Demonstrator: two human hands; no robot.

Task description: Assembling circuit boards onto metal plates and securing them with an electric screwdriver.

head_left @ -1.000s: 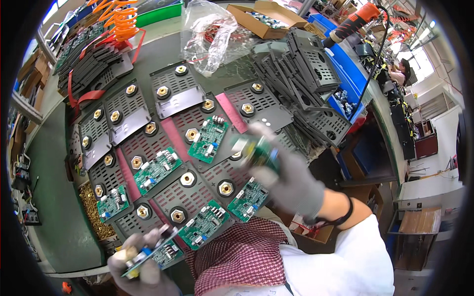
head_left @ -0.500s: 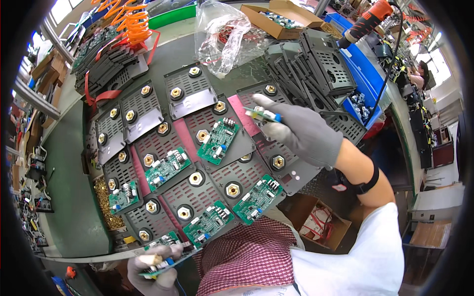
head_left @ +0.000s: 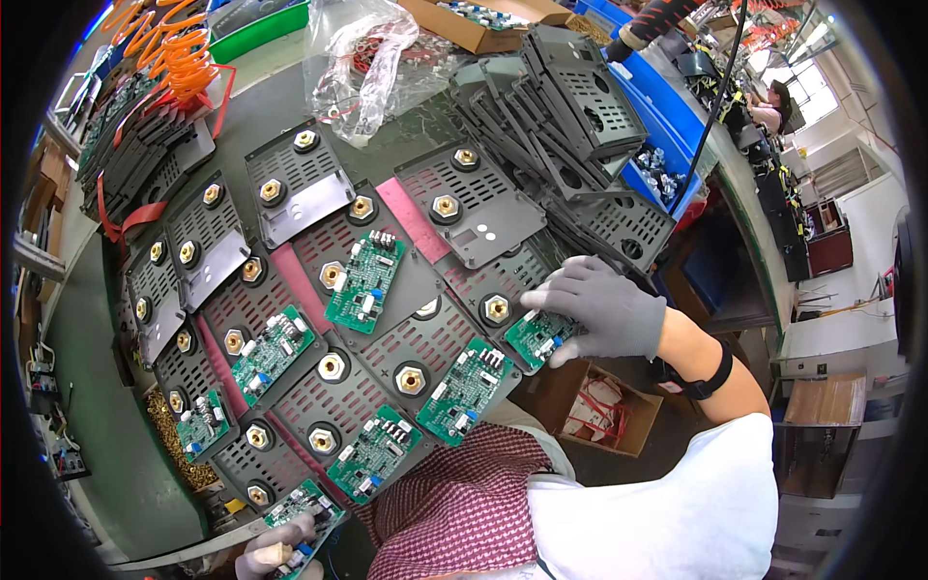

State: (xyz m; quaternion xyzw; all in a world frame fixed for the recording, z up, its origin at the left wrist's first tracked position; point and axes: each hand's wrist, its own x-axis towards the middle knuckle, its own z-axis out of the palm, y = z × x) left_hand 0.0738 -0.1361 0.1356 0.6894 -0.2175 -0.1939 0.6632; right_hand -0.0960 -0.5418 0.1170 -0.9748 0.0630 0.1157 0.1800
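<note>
Right hand [head_left: 609,311] — fingers closed over a green circuit board [head_left: 537,338], a brass nut [head_left: 496,308] just left of that grip. Left hand [head_left: 256,559] curls round another board [head_left: 305,551].

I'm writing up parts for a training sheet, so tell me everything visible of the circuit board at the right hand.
The circuit board is thin, green and rigid-looking, crowded with small parts, including white and blue ones. It sits at a slant over the near end of a dark slotted plate, beside a brass-coloured hex fitting. The gloved right hand grips it, hiding part; whether it lies fully flat is unclear.
</note>
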